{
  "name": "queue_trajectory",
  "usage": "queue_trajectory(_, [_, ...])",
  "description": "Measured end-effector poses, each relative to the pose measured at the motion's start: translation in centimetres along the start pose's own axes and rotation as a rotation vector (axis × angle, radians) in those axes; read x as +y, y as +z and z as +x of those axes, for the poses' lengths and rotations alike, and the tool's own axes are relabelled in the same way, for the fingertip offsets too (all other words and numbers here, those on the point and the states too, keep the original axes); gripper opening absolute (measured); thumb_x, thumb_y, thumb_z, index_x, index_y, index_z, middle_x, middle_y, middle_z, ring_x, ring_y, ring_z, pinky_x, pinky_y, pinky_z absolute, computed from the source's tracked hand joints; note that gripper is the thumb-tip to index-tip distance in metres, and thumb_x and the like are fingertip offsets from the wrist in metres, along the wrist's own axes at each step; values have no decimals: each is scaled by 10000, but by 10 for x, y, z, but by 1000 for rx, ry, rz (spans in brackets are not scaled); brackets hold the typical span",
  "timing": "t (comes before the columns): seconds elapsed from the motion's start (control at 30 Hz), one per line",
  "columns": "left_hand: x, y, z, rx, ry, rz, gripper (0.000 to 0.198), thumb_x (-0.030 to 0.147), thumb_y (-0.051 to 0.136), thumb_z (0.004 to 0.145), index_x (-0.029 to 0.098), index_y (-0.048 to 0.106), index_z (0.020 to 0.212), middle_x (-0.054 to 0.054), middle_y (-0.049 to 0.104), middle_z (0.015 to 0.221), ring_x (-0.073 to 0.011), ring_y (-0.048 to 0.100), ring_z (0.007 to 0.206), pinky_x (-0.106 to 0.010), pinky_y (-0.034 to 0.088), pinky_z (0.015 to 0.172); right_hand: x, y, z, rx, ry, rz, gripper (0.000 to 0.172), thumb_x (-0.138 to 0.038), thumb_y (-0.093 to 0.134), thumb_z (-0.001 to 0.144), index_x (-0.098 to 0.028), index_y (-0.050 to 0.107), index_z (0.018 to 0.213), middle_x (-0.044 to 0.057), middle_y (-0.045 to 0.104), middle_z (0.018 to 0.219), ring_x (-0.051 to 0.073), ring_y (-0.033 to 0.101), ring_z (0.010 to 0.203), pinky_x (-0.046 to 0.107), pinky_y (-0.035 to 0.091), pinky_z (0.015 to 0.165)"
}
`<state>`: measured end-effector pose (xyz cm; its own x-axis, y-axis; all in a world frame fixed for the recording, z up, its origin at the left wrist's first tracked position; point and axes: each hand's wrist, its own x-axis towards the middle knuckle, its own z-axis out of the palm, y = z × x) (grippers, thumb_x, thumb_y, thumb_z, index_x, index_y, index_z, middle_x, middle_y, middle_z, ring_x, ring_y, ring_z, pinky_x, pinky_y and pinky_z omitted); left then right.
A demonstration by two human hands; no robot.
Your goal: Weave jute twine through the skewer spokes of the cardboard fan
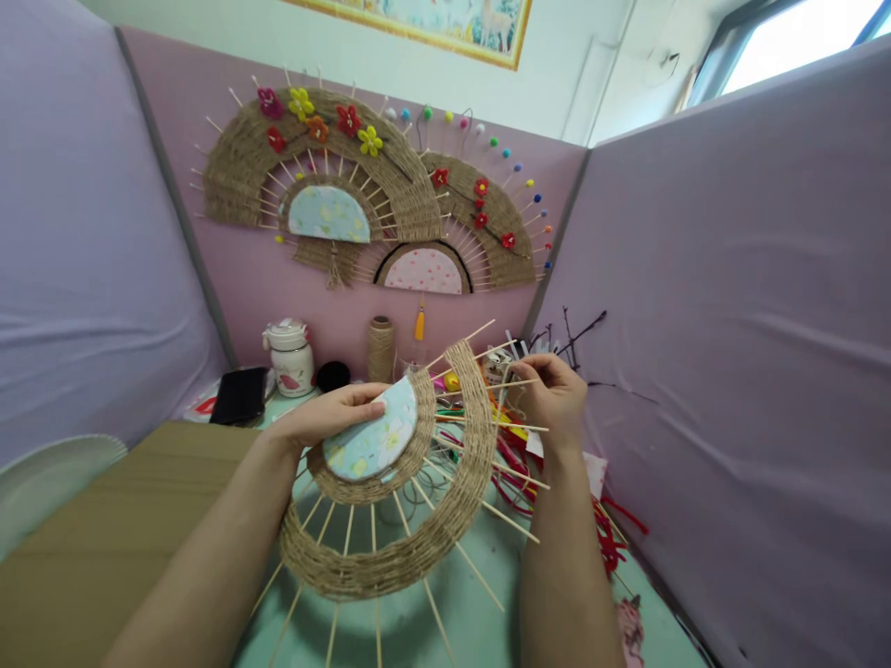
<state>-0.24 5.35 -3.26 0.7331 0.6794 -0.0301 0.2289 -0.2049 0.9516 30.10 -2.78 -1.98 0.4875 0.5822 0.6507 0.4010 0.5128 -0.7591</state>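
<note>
My left hand (352, 408) grips a half-round fan frame by its centre, thumb on the pale blue floral fabric (380, 441) and fingers behind it. Thin wooden sticks (432, 608) spread out from that centre. Two bands of twine weaving cross them: an inner one round the fabric and a wider outer band (480, 445). At the frame's upper right, my right hand (553, 385) pinches a strand of twine (507, 376) between thumb and fingertips, close to the stick ends. The strand runs down toward the outer band.
Two finished woven fans (243, 167) with felt flowers hang on the pink partition ahead. A twine spool (380, 348), a white flask (289, 357) and a black tablet-like item (238, 396) stand behind. Cardboard (139, 520) lies left; coloured pipe cleaners (511, 464) are heaped right.
</note>
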Motion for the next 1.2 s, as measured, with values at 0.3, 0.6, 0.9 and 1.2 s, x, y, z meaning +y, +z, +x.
queue_trajectory(0.3, [-2,18,7,-112,-6,-41,507,491,652,844,247,637,1289,-70,697,1175,-220,644,985,-291,500,795,-8,-34,4,-7,-109,-162,104,-299,641,813,-212,696,804,16,672,770,185,596,729,322,463,710])
queue_trajectory(0.6, [-1,31,10,-213,6,-67,506,524,661,830,250,667,1256,-59,703,1158,-247,614,1061,-303,486,851,-6,-43,5,98,-21,12,123,-318,708,757,-197,685,767,5,644,714,158,556,666,287,447,643])
queue_trajectory(0.9, [2,28,2,-207,20,15,466,512,632,846,275,676,1245,-53,699,1141,-251,603,1051,-282,482,809,5,-40,5,-31,57,48,202,-403,673,790,-203,670,818,-4,591,680,140,509,598,263,405,556])
queue_trajectory(1.2, [-1,25,-3,-196,60,68,498,546,601,860,261,668,1263,-60,671,1153,-254,582,1043,-297,471,830,-4,-19,0,-235,235,21,184,-374,654,759,-206,604,702,-34,543,546,122,447,468,254,347,459])
